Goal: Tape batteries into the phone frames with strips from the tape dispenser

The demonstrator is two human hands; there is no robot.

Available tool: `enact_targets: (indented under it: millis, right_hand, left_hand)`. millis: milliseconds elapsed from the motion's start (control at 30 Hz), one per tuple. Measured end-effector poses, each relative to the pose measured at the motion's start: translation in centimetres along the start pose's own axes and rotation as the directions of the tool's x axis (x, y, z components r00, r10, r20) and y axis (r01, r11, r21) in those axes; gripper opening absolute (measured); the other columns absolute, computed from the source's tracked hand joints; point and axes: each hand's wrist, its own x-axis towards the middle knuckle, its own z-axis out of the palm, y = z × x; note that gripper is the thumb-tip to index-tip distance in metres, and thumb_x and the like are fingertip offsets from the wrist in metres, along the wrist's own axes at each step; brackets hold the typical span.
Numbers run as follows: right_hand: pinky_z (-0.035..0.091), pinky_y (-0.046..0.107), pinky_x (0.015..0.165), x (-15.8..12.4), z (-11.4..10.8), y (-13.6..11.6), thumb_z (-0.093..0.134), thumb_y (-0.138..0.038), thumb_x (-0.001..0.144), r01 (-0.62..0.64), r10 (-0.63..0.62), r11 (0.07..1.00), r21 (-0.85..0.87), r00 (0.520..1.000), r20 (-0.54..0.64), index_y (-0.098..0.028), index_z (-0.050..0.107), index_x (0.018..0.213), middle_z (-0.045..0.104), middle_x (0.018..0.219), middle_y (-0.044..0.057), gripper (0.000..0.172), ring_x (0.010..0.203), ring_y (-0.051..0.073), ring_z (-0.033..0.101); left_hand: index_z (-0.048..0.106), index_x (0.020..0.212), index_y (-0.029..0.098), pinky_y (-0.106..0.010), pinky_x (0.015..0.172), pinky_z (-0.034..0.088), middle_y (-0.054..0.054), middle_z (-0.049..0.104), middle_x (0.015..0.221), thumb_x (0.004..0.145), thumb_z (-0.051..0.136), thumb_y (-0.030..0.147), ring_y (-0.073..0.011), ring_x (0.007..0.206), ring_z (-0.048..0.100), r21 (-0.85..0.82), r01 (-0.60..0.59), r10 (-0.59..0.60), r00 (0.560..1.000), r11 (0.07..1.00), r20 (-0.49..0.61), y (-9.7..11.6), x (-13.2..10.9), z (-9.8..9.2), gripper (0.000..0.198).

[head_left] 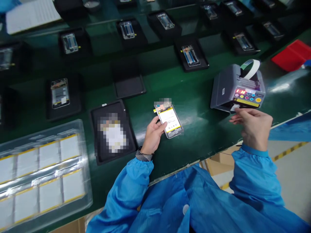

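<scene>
Across the left end of the green workbench [199, 140], a clear plastic tray [48, 172] holds white battery packs [49, 153] with yellow edges, in two rows. Beside it, a black tray [130, 139] holds a pixelated phone [113, 134]; farther back, several more black trays [75, 100] carry opened phones [191, 55], one apiece. Our left hand [153, 134] is clamped on an open-backed phone [171, 118], over the bench between the near black tray and the tape dispenser [224, 87]. Well apart from it, our right hand [256, 124] pinches a white tape tab [235, 107] at the dispenser's mouth, our fingertips hiding part of the tab. Beyond the dispenser, we see a red container [291, 56].
</scene>
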Motion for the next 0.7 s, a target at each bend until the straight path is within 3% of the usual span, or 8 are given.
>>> enact_targets:
  millis: [167,267,333,400,500,700]
  right_hand:
    - [0.046,0.029,0.046,-0.6,-0.3,0.1,0.077,-0.008,0.066,0.016,-0.016,0.999,0.043,1.0,0.003,-0.012,0.073,0.065,0.061,0.051,0.006,0.006,0.042,0.016,0.057]
    - [0.04,0.025,0.044,-3.1,0.5,0.5,0.079,-0.016,0.068,0.02,-0.027,0.999,0.045,0.984,0.174,-0.013,0.075,0.071,0.06,0.05,0.003,0.005,0.04,0.013,0.052]
    - [0.037,0.023,0.042,-5.4,1.8,1.0,0.084,-0.027,0.071,-0.02,0.008,0.999,0.03,0.928,0.372,-0.015,0.075,0.075,0.059,0.049,0.001,0.015,0.04,0.011,0.049]
    - [0.037,0.023,0.042,-7.7,3.6,1.5,0.086,-0.039,0.074,-0.062,0.053,0.998,-0.002,0.83,0.555,-0.016,0.074,0.077,0.059,0.049,0.0,0.026,0.041,0.011,0.048]
    - [0.041,0.023,0.043,-9.7,6.3,2.2,0.087,-0.049,0.073,-0.081,0.08,0.996,-0.033,0.706,0.703,-0.017,0.071,0.077,0.06,0.051,0.0,0.036,0.042,0.011,0.05]
    - [0.043,0.024,0.046,-9.7,8.7,2.6,0.086,-0.054,0.073,-0.06,0.064,0.998,-0.033,0.652,0.755,-0.016,0.068,0.076,0.063,0.053,0.001,0.041,0.044,0.011,0.052]
  left_hand:
    - [0.06,0.127,0.018,-0.036,0.09,0.06,-0.012,0.076,0.118,0.074,0.088,0.036,-0.0273,0.109,0.073,-0.014,0.001,-0.001,1.0,1.0,-0.021,0.0,0.1,0.0,0.062]
    - [0.06,0.126,0.018,-0.036,0.084,0.062,-0.012,0.076,0.118,0.074,0.088,0.039,-0.0271,0.106,0.074,-0.003,0.01,-0.01,0.999,1.0,-0.032,-0.1,0.1,0.0,0.062]
    - [0.059,0.125,0.019,-0.035,0.08,0.063,-0.012,0.076,0.118,0.073,0.088,0.04,-0.027,0.104,0.074,0.009,0.014,-0.014,0.999,1.0,-0.036,-0.1,0.1,0.0,0.063]
    - [0.058,0.125,0.019,-0.034,0.078,0.063,-0.013,0.075,0.119,0.072,0.088,0.041,-0.027,0.103,0.075,0.017,0.008,-0.008,0.999,1.0,-0.039,-0.2,0.0,0.0,0.064]
    - [0.055,0.127,0.02,-0.032,0.075,0.063,-0.013,0.074,0.124,0.068,0.092,0.039,-0.0274,0.103,0.074,0.034,0.004,-0.004,1.0,0.999,-0.021,-0.3,0.0,0.0,0.072]
    - [0.05,0.135,0.02,-0.031,0.069,0.062,-0.015,0.072,0.128,0.07,0.091,0.037,-0.03,0.103,0.075,0.067,-0.007,0.005,1.0,0.998,0.028,-0.4,0.0,-0.2,0.079]
